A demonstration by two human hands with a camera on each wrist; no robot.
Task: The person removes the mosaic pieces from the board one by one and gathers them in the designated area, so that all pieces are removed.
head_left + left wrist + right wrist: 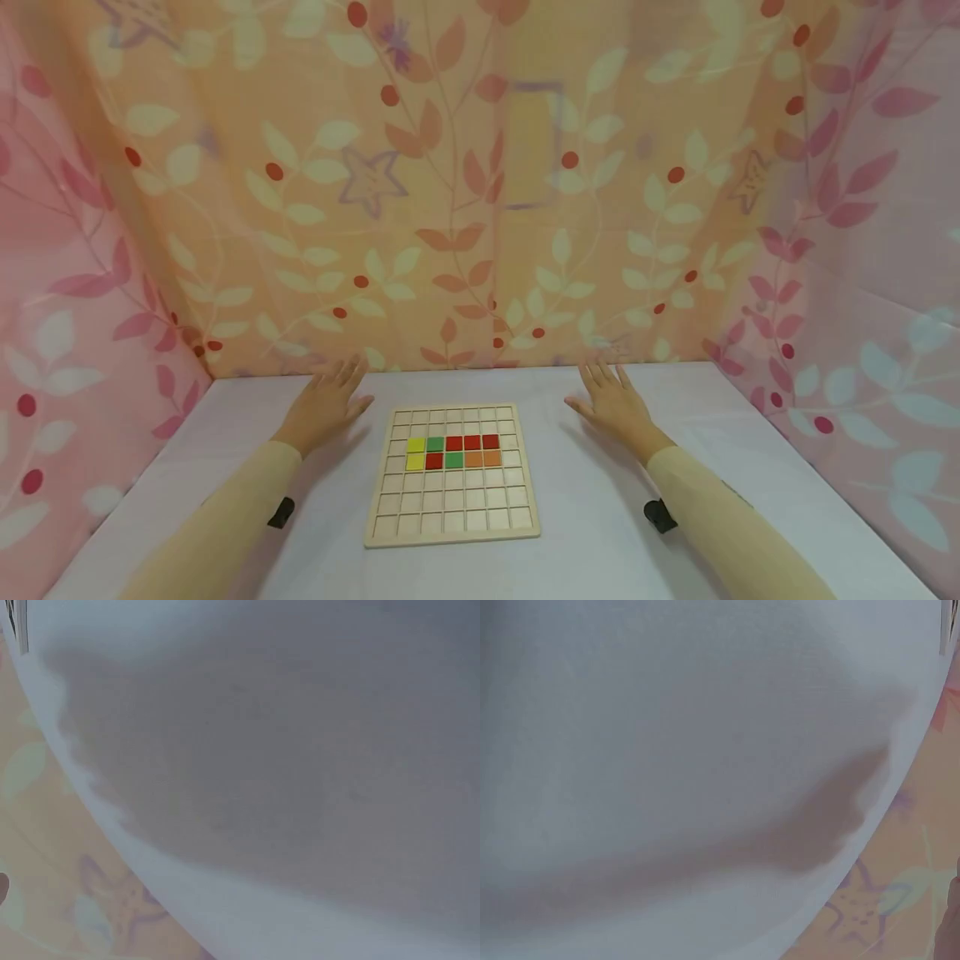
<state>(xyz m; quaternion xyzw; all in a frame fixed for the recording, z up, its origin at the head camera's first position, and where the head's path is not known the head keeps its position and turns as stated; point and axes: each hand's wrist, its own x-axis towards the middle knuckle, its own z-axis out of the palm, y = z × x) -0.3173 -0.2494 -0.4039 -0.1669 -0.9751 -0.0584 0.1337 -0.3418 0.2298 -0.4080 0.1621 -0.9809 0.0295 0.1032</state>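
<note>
A square wooden grid board [454, 523] lies on the white table between the two hands. Two rows of coloured square tiles sit in its cells: yellow tiles [416, 452] at the left, then green and red ones, with orange tiles [483, 458] at the right of the nearer row. To the left of the board, my left hand [324, 408] is held with fingers spread and nothing in it. My right hand [617, 408] mirrors it on the other side, fingers straight, holding nothing. In both wrist views mainly the hands' shadows on the table show.
The white tabletop [600, 542] ends at a patterned orange curtain [465, 250] behind. Pink leaf-printed cloth [67, 333] hangs along the left side, and similar cloth [870, 333] along the right. A small black device [281, 512] is on the left wrist, another [660, 516] on the right.
</note>
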